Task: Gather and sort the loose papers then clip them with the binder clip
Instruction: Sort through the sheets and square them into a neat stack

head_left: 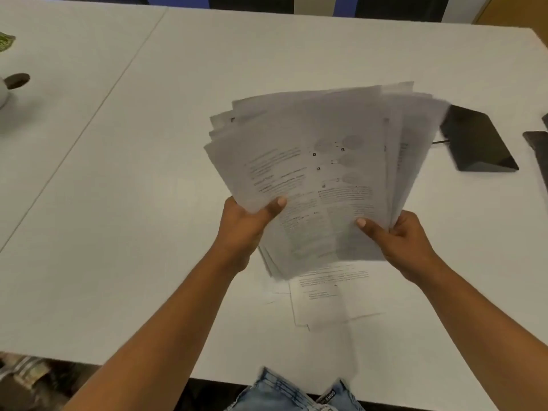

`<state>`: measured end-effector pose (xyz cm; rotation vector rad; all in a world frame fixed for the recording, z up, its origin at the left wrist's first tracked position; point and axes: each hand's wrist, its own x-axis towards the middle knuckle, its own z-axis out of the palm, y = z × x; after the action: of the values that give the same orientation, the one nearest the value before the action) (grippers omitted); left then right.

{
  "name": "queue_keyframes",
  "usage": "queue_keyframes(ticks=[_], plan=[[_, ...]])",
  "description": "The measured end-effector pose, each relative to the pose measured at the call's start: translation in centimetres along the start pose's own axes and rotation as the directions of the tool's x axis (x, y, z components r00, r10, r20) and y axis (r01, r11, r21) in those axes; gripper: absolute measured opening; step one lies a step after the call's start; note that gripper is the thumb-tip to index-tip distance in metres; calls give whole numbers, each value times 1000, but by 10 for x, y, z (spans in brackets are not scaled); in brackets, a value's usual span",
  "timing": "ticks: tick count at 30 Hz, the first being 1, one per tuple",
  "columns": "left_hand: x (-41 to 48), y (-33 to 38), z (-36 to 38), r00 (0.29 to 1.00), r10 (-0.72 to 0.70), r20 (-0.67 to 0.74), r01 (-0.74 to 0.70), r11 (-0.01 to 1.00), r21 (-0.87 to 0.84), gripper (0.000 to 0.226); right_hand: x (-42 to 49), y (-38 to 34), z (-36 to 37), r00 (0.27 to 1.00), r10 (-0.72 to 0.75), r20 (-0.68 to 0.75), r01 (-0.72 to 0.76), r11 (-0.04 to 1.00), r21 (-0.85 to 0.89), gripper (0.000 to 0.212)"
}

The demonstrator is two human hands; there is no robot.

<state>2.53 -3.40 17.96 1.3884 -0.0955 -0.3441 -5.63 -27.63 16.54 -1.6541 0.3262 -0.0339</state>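
We pinch the fanned papers (311,161) at their near end with left hand (249,221) and right hand (397,235), long axis pointing toward the table's (118,203) far edge. Leftover sheets (326,295) lie just beneath, toward the near edge.

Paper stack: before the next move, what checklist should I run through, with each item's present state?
1. Left hand grips the stack at its near left corner: ok.
2. Right hand grips its near right edge: ok.
3. Stack edges squared: not ok, sheets fanned out.
4. All papers gathered: not ok, loose sheets lie on the table below the stack.
5. Binder clip within reach: cannot tell, none in view.
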Motion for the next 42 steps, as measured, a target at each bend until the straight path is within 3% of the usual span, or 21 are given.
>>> queue_keyframes(ticks=[5, 12, 17, 21, 26, 29, 31, 34, 39, 42], plan=[[2, -9, 19, 998, 28, -57, -25, 998, 65, 28, 6, 0, 8, 995, -82, -60, 82, 997, 2, 33], [-3, -24, 21, 992, 53, -113, -31, 981, 189, 21, 4, 34, 12, 993, 54, -101, -54, 999, -2, 24], [2, -15, 18, 983, 134, -126, -116, 984, 138, 39, 0, 43, 12, 996, 56, -76, -58, 998, -29, 27], [6, -11, 18, 977, 49, -206, -25, 993, 116, 41, 1, 49, 10, 996, 85, -34, -86, 996, -36, 27], [12, -7, 9, 989, 103, -107, -93, 991, 101, 39, 5, 50, 9, 995, 97, -14, -97, 995, -16, 29], [13, -19, -2, 993, 118, 1, -117, 985, 128, 65, 10, 49, 9, 996, 94, 4, -94, 994, -61, 30], [10, -29, -3, 999, 37, 9, -38, 988, 149, 54, 13, 49, 10, 995, 95, 33, -90, 989, -113, 31], [9, -37, -3, 1000, -1, -21, 5, 985, 173, 17, 15, 41, 14, 996, 84, 42, -77, 986, -148, 25], [8, -31, -1, 996, 86, -5, -85, 989, 119, 24, 12, 23, 13, 999, -46, 1, 46, 998, -51, 22], [12, -51, 4, 999, -32, -31, 36, 991, 129, 28, 13, 39, 16, 998, -13, 64, 20, 993, -120, 32]])
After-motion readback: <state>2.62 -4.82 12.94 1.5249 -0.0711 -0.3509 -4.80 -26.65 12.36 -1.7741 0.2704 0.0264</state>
